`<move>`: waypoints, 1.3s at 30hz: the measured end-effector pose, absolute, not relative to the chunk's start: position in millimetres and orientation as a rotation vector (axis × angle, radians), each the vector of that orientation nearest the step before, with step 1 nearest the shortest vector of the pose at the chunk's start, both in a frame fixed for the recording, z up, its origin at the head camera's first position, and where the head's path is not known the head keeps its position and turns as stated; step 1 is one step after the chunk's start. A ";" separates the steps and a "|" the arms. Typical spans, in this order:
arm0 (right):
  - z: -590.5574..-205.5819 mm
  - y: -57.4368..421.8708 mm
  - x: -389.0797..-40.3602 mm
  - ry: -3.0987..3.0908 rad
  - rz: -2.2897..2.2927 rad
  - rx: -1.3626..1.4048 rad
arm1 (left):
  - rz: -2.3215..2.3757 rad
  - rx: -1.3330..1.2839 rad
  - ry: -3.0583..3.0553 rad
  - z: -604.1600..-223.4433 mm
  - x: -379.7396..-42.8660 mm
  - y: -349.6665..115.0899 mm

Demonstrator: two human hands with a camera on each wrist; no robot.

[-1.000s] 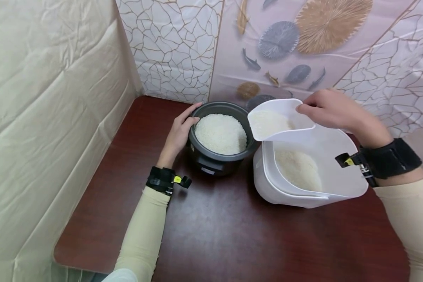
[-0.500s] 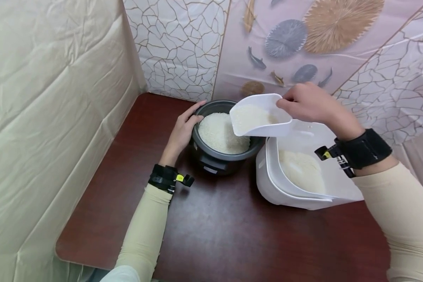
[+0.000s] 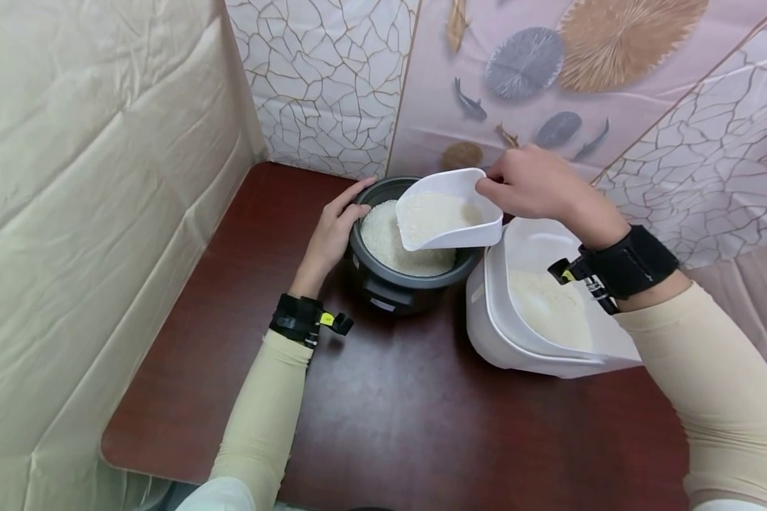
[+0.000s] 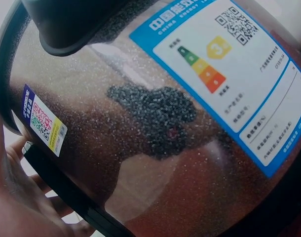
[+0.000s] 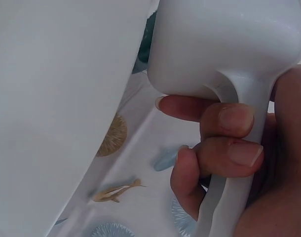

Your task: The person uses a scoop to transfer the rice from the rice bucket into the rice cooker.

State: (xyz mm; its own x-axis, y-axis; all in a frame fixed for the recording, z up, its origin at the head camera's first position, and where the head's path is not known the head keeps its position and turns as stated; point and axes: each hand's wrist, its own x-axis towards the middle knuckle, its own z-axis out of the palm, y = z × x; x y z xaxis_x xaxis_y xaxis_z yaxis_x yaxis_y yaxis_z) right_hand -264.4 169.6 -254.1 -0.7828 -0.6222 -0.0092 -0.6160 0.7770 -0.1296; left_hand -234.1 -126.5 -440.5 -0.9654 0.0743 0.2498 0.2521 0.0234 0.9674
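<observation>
My left hand (image 3: 332, 231) holds the side of the dark rice cooker (image 3: 371, 284), thumb on the rim and fingers along the outside. White rice (image 3: 383, 234) fills much of its pot. In the left wrist view, the cooker's glossy wall (image 4: 155, 187) bears an energy label (image 4: 224, 79). My right hand (image 3: 537, 184) grips the handle (image 5: 244, 163) of a white scoop (image 3: 447, 213), fingers curled round it in the right wrist view. Rice lies in the scoop, whose mouth is over the pot and hides part of the rice below.
Right beside the cooker stands a white rice bin (image 3: 498, 341), rice at its bottom, partly covered by my right forearm. Both stand on a dark red-brown table (image 3: 383, 426). A patterned cloth wall (image 3: 319, 92) rises behind, and a cream cloth (image 3: 102, 213) hangs at left.
My right hand has carried the rice-filled scoop leftward from above the bin to above the pot. My left hand has kept its place on the cooker.
</observation>
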 end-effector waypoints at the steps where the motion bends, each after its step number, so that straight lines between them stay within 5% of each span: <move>1: -254.4 168.9 -263.9 2.917 -0.175 -1.026 | -2.079 -0.345 -2.153 -439.9 -234.2 -126.6; 39: -269.5 165.7 -252.4 3.149 0.053 -0.948 | -2.096 -0.342 -2.153 -439.5 -232.4 -125.9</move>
